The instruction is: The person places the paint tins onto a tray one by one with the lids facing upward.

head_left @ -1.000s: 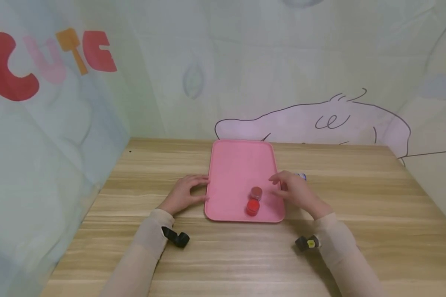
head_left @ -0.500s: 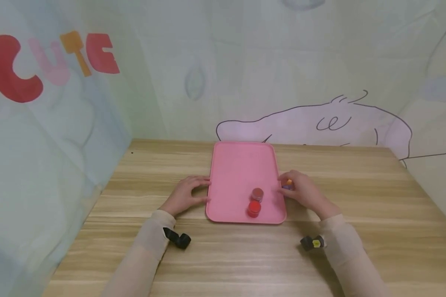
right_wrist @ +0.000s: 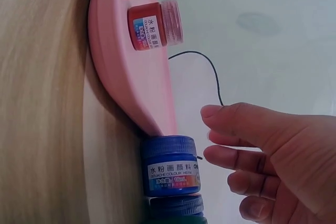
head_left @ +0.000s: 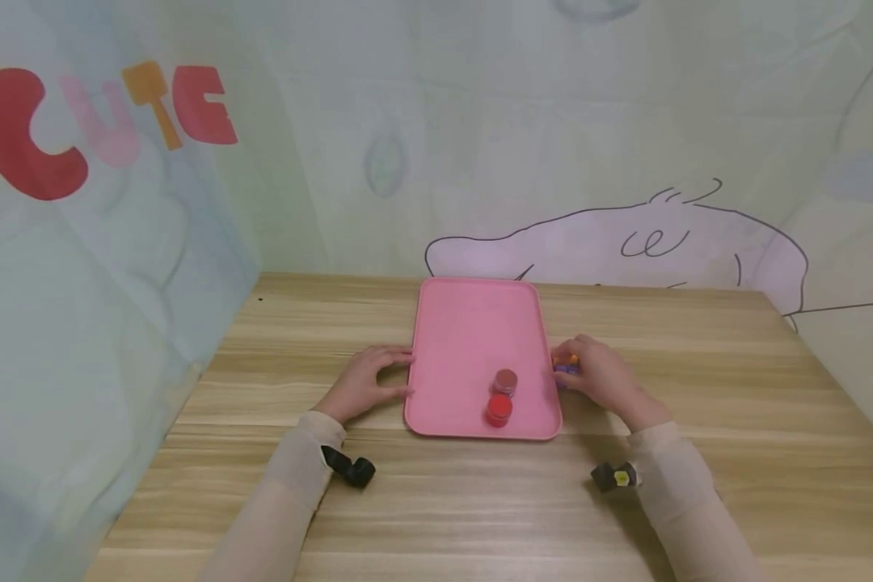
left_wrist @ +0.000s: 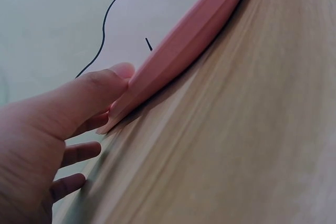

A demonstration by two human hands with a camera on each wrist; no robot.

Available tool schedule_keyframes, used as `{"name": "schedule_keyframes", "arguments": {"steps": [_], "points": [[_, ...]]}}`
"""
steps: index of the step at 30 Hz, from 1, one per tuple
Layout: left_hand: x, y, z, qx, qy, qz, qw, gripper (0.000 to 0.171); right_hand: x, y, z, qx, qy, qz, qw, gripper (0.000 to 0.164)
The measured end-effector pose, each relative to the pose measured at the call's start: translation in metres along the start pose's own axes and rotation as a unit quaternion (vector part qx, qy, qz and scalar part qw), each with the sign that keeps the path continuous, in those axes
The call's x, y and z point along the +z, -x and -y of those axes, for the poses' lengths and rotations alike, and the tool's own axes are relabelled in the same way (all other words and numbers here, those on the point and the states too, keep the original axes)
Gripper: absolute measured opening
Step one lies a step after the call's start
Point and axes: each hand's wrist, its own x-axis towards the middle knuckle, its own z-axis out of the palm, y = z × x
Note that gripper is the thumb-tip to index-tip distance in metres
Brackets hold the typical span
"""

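Observation:
A pink tray lies on the wooden table, bearing two small gouache paint jars near its front right: a brownish-red jar and a bright red jar. My left hand touches the tray's left rim with thumb and fingertips spread along it. At the right rim is my right hand, its fingers loosely bent with nothing between them. Just outside that rim stands a blue gouache jar. Behind it another dark-lidded jar shows partly. An orange bit peeks out by the right fingers.
Wood-grain table surrounds the tray. A printed cloth backdrop rises behind the table and along its left side. Black wrist cameras sit on both sleeves.
My right hand has shifted right, from over the tray to its right rim, and the blue and orange items there show differently now. The left hand stays at the left rim.

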Motion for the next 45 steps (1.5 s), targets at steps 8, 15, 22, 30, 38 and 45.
{"name": "schedule_keyframes", "arguments": {"steps": [8,15,22,30,38,45], "points": [[0.001,0.000,0.001,0.000,0.001,-0.003,1.0000,0.051,0.002,0.003,-0.005,0.002,0.031,-0.008,0.999,0.022],[0.001,0.000,0.001,-0.003,0.003,-0.002,1.0000,0.051,0.002,0.003,-0.005,0.022,0.050,0.010,0.998,0.026],[0.000,0.000,0.000,-0.007,0.004,0.004,1.0000,0.051,0.003,0.004,-0.006,0.027,0.069,0.029,0.997,0.028],[0.000,0.000,0.001,-0.003,0.003,0.002,1.0000,0.051,0.005,0.003,-0.006,0.025,0.091,0.041,0.995,0.029],[0.001,0.001,0.001,-0.007,0.007,0.003,0.9999,0.051,0.007,0.002,-0.003,0.025,0.123,0.047,0.991,0.035],[0.000,0.001,0.001,0.001,0.007,-0.003,1.0000,0.051,0.010,0.003,-0.002,0.008,0.138,0.040,0.990,0.037]]}}
